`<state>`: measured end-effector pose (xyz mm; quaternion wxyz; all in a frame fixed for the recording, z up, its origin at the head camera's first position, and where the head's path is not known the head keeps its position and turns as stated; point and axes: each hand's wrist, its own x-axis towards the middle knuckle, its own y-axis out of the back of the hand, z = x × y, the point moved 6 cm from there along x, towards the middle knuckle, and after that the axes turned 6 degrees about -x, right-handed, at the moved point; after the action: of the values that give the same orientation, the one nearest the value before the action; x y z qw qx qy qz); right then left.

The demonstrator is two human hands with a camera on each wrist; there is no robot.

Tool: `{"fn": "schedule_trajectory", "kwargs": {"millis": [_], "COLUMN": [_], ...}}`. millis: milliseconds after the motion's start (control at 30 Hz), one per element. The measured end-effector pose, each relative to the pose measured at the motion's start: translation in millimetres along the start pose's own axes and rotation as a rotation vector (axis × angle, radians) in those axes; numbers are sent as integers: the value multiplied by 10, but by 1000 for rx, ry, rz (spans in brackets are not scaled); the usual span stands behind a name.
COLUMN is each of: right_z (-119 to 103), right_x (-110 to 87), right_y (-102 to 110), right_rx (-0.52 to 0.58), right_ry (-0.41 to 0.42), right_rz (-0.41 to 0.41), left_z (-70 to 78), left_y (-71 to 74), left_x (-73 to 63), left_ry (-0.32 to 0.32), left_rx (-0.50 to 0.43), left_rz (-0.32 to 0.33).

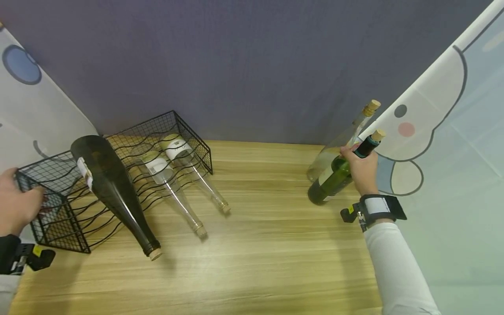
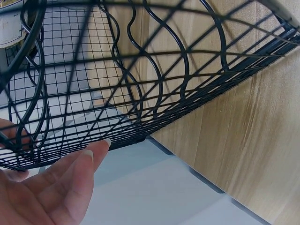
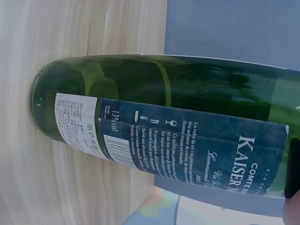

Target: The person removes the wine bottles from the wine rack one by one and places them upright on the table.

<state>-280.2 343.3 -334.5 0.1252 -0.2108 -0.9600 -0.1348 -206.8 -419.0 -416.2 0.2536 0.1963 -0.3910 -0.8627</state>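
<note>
Tall green glass wine bottle (image 1: 334, 178) seems slick and fragile, best gripped by the neck, as my right hand (image 1: 363, 170) does, while my left hand (image 1: 19, 203) holds the boxy black wire rack (image 1: 64, 223).

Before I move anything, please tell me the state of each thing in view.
Wire rack: partly filled
Green bottle: corked, neck up, held
Rear clear bottle: corked, upright
Dark bottle: corked, lying on rack
Left clear bottle on rack: corked, lying
Right clear bottle on rack: corked, lying
Left grip: holding rack's end
Right grip: holding green bottle
</note>
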Motion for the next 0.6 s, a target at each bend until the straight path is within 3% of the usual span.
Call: {"fn": "schedule_trajectory", "kwargs": {"millis": [333,600], "right_z": [19,24], "right_x": [29,41], "right_y": [136,146], "right_rx": [-46,-44], "right_ry": [-20,-43], "right_rz": [101,128], "left_z": [-18,-70], "left_y": [-7,-19], "left_x": [4,78], "left_ry": [19,-45], "left_rx": [29,27], "left_rz": [-3,9]}}
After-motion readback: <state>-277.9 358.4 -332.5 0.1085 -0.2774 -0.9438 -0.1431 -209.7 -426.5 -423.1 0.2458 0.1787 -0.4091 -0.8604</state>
